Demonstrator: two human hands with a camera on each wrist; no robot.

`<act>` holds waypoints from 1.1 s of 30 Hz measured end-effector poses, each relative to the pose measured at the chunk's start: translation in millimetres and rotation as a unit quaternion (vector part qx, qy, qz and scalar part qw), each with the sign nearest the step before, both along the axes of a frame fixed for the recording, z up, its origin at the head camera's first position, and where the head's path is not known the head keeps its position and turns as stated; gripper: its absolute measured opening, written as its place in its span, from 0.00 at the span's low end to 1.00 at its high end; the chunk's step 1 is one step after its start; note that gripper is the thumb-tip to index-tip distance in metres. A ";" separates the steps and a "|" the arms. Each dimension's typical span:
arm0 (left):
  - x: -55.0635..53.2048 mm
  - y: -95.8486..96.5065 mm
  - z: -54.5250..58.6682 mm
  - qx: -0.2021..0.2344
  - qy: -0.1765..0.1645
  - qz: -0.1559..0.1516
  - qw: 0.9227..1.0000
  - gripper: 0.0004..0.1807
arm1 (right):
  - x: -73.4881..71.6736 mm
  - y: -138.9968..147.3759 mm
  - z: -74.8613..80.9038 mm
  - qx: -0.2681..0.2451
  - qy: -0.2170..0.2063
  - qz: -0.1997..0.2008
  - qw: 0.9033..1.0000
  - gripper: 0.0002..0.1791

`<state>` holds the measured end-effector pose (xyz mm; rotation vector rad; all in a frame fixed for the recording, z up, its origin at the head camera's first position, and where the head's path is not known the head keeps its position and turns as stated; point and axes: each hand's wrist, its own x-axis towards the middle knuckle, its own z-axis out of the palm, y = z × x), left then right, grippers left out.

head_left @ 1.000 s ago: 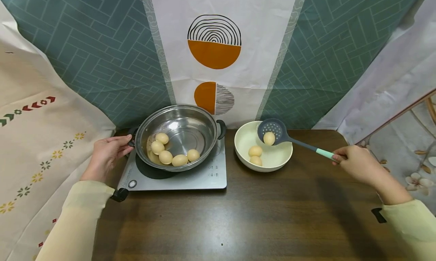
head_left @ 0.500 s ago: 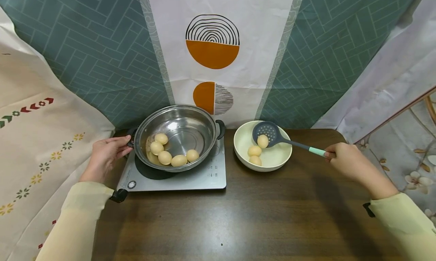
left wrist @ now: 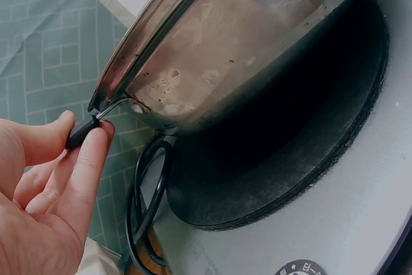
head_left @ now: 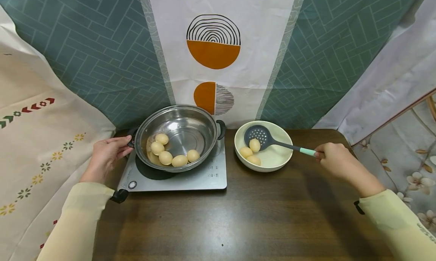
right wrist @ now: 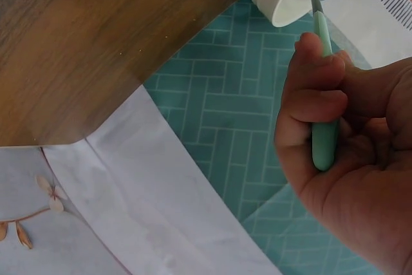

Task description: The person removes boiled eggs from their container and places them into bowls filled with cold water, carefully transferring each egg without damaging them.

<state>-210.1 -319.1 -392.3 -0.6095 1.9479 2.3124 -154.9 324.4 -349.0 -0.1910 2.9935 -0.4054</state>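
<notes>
My left hand (head_left: 107,157) pinches the black side handle (left wrist: 82,132) of a steel pot (head_left: 190,121) between thumb and fingers. Several pale brown eggs (head_left: 165,157) lie along the pot's near left side. On the right, my right hand (head_left: 335,159) grips the mint-green handle (right wrist: 325,134) of a grey slotted skimmer (head_left: 257,134), fingers curled round it. The skimmer's perforated head is inside a cream bowl (head_left: 281,159), with one egg (head_left: 254,145) at its lower edge. Two more eggs (head_left: 253,160) rest in the bowl, just below that one.
Under the pot is a silver induction cooker (head_left: 201,181) with a black round plate (left wrist: 257,178); its black cable (left wrist: 135,204) loops beside it. Both cooker and bowl stand on a dark wooden table (head_left: 204,223). A patterned cloth (head_left: 218,75) hangs close behind them.
My right hand has moved left with the skimmer, its head sliding left and down in the bowl. The egg on it now meets the other two, which have shifted left. My left hand stays put.
</notes>
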 end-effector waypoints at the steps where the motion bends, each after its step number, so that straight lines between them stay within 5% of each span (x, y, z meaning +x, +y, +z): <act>1: -0.4 0.0 -0.1 -0.003 -0.001 0.001 1.000 0.05 | -0.2 -0.2 -0.5 0.001 0.003 0.002 1.000 0.09; 14: -2.6 -0.1 1.3 0.009 -0.002 0.001 1.000 0.02 | -2.0 1.5 -0.9 0.033 0.103 0.032 0.994 0.09; 33: -1.2 1.0 1.5 0.035 0.017 -0.005 0.999 0.01 | -0.1 10.9 -3.1 0.065 0.147 0.036 0.986 0.08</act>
